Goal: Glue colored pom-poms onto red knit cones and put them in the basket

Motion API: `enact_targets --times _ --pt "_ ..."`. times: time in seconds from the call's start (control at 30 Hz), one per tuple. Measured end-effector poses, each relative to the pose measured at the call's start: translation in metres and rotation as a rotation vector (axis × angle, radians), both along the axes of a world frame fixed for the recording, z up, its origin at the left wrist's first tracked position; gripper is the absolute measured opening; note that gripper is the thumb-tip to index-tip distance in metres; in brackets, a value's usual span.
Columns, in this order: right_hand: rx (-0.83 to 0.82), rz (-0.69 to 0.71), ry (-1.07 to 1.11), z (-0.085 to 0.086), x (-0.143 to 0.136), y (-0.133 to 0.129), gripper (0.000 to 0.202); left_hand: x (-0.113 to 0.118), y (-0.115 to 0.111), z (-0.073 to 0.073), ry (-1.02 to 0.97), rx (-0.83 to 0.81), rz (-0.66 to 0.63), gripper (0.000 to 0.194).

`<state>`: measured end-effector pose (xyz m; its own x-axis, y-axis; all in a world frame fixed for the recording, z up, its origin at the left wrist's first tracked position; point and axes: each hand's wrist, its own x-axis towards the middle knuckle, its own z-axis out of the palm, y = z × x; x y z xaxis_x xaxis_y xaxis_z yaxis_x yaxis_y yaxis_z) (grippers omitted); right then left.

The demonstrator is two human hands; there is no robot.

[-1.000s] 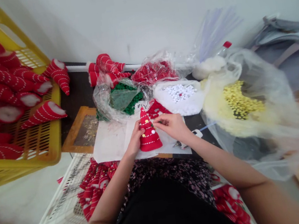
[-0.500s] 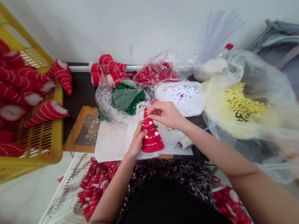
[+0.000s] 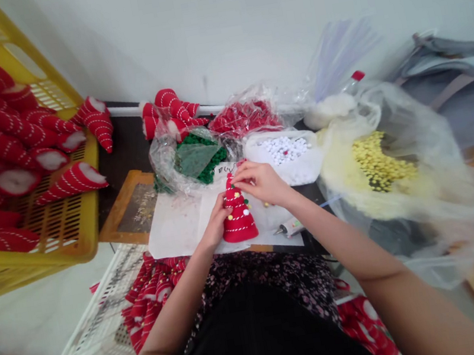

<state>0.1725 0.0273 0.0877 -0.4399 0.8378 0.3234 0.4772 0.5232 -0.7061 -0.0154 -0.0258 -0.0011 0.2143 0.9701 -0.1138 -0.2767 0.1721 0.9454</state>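
A red cone-shaped cloth tree [image 3: 240, 225] with white stitched lines stands on white paper in front of me. Small yellow, white and green pom-poms dot its surface. My left hand [image 3: 216, 223] grips the tree's left side, fingers closed round it. Near the narrow tip, my right hand [image 3: 262, 182] pinches with thumb and forefinger at a small green pom-pom [image 3: 233, 186], partly covered by the fingertips. A glue tube [image 3: 290, 228] with a dark nozzle lies right of the tree, below my right forearm.
A yellow crate [image 3: 88, 237] of red cones is at left; a white basket [image 3: 67, 354] with more stands below. Behind the paper are bags of green pom-poms [image 3: 202, 156] and red pieces [image 3: 249, 116], and a tray of white pom-poms [image 3: 284, 149]. Yellow pom-poms [image 3: 381, 163] lie in a bag at right.
The view has shifted slightly. My right fingertips have moved a little at the tree's tip, showing the green pom-pom more clearly. My left hand keeps its hold.
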Motion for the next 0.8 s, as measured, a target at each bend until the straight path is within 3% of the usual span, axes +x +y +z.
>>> enact_targets --times 0.13,0.23,0.4,0.5,0.67,0.8 --pt "0.031 0.017 -0.041 -0.001 -0.002 -0.002 0.022 -0.001 0.001 -0.003 -0.015 -0.001 0.016 0.053" --pt "0.034 -0.067 0.065 0.005 0.005 -0.009 0.021 -0.002 0.002 0.000 -0.075 -0.043 0.048 0.058" --pt "-0.012 -0.140 0.215 0.012 0.021 -0.028 0.015 -0.010 -0.001 0.013 -0.274 -0.206 0.075 0.065" --pt "-0.055 -0.154 0.263 0.010 0.027 -0.040 0.018 -0.027 -0.014 0.020 -0.371 -0.328 0.054 0.070" --pt "-0.101 -0.238 0.286 0.004 0.054 -0.062 0.025 -0.096 -0.076 0.018 -0.383 -0.431 0.127 0.074" --pt "-0.168 -0.418 0.223 -0.010 0.091 -0.080 0.025 -0.169 -0.145 0.001 -0.175 -0.542 0.270 0.071"
